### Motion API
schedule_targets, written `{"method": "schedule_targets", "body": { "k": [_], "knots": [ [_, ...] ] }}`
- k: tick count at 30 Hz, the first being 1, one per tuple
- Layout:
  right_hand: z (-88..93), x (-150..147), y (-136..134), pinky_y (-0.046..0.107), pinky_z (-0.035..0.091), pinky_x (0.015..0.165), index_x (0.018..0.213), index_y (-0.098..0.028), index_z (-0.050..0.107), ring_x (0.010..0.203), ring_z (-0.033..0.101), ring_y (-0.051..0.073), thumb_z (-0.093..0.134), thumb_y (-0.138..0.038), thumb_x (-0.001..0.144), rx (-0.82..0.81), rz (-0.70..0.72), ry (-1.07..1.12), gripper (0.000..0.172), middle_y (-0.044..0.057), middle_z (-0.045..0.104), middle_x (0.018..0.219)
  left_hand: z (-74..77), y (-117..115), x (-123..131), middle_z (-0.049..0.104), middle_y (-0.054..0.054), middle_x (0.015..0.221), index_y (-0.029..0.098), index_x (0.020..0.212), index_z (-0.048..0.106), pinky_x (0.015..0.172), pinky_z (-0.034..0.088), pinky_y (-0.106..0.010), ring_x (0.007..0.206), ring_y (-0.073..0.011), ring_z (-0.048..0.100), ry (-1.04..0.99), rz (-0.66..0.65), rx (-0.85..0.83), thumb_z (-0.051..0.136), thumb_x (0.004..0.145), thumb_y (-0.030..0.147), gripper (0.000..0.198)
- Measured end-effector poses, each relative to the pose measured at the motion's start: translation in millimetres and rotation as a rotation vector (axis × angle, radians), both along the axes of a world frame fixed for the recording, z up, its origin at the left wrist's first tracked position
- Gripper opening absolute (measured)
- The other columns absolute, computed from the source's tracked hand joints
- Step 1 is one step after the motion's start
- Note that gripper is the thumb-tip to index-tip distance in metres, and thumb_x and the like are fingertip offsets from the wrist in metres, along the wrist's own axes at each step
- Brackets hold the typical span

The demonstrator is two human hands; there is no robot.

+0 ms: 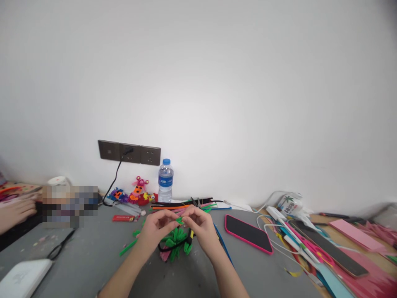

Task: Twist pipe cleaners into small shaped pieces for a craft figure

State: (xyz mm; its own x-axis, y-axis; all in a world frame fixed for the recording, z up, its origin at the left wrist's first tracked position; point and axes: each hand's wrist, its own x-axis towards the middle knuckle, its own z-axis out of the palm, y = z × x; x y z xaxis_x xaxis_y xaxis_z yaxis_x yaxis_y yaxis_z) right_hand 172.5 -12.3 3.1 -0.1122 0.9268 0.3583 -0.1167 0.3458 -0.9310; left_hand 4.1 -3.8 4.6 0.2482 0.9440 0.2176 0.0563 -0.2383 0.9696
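Head view: left hand (155,227) and right hand (201,225) both pinch a small fuzzy green pipe-cleaner piece (179,220) at their fingertips. Looped green pipe-cleaner bunch (175,236) sits just below, between the wrists. I'd worry such a tiny grip slips, or those crowded loops snag fingers.

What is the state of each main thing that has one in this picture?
Green piece: pinched by left hand and right hand
Bottle: upright, capped
Pink-cased phone: lying flat, screen dark
Black plug: inserted in middle wall socket
White device: lying flat
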Motion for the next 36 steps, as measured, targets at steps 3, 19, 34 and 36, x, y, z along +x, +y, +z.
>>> {"method": "schedule_targets", "body": {
  "k": [3, 19, 34, 36],
  "knots": [
    [0.6, 0.4, -0.3, 0.023, 0.039, 0.055, 0.075, -0.017, 0.065, 0.061, 0.048, 0.012, 0.065, -0.033, 0.081, 0.021, -0.015, -0.036, 0.017, 0.0, 0.055, 0.07, -2.4, 0.4, -0.1, 0.05, 0.003, 0.055, 0.016, 0.076, 0.071, 0.05, 0.029, -0.022, 0.052, -0.0115, 0.04, 0.047, 0.031, 0.053, 0.069, 0.071, 0.037, 0.022],
    [0.3, -1.9, -1.7, 0.025, 0.041, 0.059, 0.075, -0.018, 0.06, 0.063, 0.049, 0.014, 0.063, -0.038, 0.082, 0.002, -0.013, -0.064, 0.021, -0.001, 0.052, 0.068, 3.2, -3.6, 1.4, 0.049, 0.003, 0.056, 0.017, 0.072, 0.067, 0.051, 0.031, -0.022, 0.053, -0.0126, 0.042, 0.006, 0.063, 0.023, 0.071, 0.069, 0.034, 0.017],
    [0.4, -6.9, -4.1, 0.023, 0.038, 0.057, 0.078, -0.018, 0.057, 0.06, 0.047, 0.012, 0.059, -0.041, 0.085, -0.015, -0.007, -0.113, 0.024, -0.002, 0.051, 0.067, -3.8, -2.4, 2.0, 0.047, 0.003, 0.062, 0.019, 0.067, 0.055, 0.056, 0.032, -0.022, 0.059, -0.013, 0.042, -0.03, 0.011, 0.1, 0.061, 0.08, 0.033, 0.019],
    [1.4, -7.2, -5.1, 0.023, 0.039, 0.057, 0.082, -0.019, 0.059, 0.063, 0.048, 0.013, 0.059, -0.039, 0.085, -0.002, 0.008, -0.111, 0.021, -0.001, 0.052, 0.07, -0.4, -3.2, 2.8, 0.044, 0.004, 0.062, 0.019, 0.065, 0.052, 0.055, 0.032, -0.021, 0.058, -0.0125, 0.04, -0.069, -0.016, 0.047, 0.063, 0.077, 0.035, 0.022]
  ]
}}
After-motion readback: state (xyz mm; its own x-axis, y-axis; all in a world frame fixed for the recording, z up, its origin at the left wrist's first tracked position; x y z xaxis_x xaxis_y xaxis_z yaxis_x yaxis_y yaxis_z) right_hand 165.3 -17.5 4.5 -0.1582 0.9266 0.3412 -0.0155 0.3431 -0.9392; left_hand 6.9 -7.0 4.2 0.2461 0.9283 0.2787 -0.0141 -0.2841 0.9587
